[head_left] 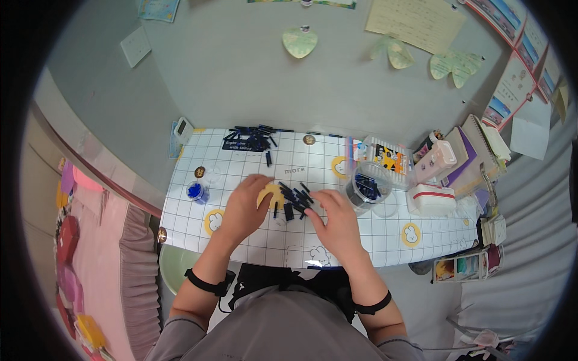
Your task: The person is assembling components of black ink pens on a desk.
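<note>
White grid-patterned tabletop (445,231): from where I stand, enough flat surface to work the sticks low, without lifting them.
Bare right hand (336,216): released, thumb and forefinger apart at the pile's right edge; I can't tell whether the thumb presses a stick. Best as a soft wall on that side.
Bare left hand (247,207): also released, loosely curved, left of the pile, nothing seen in it. A flat, gentle inward sweep would suit it.
Clear round plastic tub (364,207): just beyond the right hand, dark sticks inside; that elbow and wrist should stay clear of it.
Far heap of slim dark sticks (250,139): at the back edge, well apart from the hands; better not mixed in.
Near pile of slim blue-black sticks (295,197): between both hands, lying at mixed angles; lining them up first would make gathering easier.
Small clear jar with blue contents (205,198): left of the left hand, easily knocked.
Lone dark stick (276,209): at the pile's left, worth a fingertip nudge.
</note>
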Action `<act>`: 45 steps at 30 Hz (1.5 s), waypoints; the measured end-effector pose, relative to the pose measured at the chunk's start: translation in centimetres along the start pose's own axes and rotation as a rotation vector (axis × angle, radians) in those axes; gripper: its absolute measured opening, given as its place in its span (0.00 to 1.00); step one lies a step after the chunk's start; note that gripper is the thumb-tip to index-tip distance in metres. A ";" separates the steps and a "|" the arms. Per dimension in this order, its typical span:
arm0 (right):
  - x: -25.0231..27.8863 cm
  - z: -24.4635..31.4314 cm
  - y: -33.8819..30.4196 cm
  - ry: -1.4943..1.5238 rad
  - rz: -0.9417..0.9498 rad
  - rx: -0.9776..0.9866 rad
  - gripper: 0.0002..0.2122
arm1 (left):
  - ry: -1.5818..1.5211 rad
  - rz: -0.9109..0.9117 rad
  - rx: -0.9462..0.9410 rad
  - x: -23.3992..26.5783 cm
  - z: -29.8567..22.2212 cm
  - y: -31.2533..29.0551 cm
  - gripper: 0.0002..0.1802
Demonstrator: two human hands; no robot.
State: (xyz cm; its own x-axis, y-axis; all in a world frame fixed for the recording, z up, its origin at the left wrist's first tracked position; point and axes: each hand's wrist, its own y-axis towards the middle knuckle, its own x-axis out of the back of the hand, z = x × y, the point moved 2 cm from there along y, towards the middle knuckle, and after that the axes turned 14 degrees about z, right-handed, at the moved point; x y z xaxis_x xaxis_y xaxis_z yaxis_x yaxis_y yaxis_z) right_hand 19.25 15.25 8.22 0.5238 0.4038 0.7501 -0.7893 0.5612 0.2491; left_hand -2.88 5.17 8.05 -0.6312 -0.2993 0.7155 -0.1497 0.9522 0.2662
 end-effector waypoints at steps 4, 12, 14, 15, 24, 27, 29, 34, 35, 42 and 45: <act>-4.1 -1.8 -0.7 0.052 0.149 -0.226 0.20 | -0.009 0.132 0.122 -2.6 2.8 -2.5 0.18; -7.5 -1.3 0.0 -0.157 0.032 -0.057 0.15 | 0.072 0.182 0.117 -5.0 3.6 -2.7 0.14; -8.1 -1.4 0.4 -0.170 0.040 -0.069 0.14 | 0.073 0.191 0.125 -5.2 3.3 -2.6 0.15; -8.3 -1.5 0.5 -0.190 0.044 -0.085 0.14 | 0.079 0.202 0.131 -5.4 3.2 -2.5 0.15; -8.4 -1.3 0.6 -0.167 0.082 -0.091 0.12 | 0.035 0.200 0.235 -6.0 3.1 -3.2 0.10; -8.3 -1.2 0.7 -0.173 0.074 -0.087 0.12 | 0.111 0.154 0.208 -6.2 3.2 -3.4 0.08; -8.2 -1.0 0.8 -0.182 0.057 -0.077 0.12 | 0.130 0.138 0.212 -6.0 3.2 -3.4 0.08; -8.8 -1.2 1.2 -0.186 0.053 -0.044 0.10 | 0.212 0.075 0.204 -5.9 3.3 -3.0 0.07; -9.0 -1.4 1.3 -0.187 0.050 -0.044 0.10 | 0.233 0.085 0.204 -6.1 3.3 -2.7 0.07; -9.2 -1.1 0.6 -0.318 0.086 -0.073 0.08 | 0.302 0.133 0.212 -6.1 3.4 -2.6 0.06; -8.9 -1.2 -0.1 -0.293 0.090 -0.047 0.07 | 0.270 0.119 0.200 -6.0 3.6 -2.9 0.05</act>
State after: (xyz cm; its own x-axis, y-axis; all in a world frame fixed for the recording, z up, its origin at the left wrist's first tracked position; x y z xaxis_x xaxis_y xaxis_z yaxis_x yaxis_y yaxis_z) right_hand 15.05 12.47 0.74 0.3327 0.2314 0.9142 -0.8091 0.5681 0.1506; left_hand -1.37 4.41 0.67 -0.4333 -0.1653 0.8859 -0.2496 0.9666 0.0582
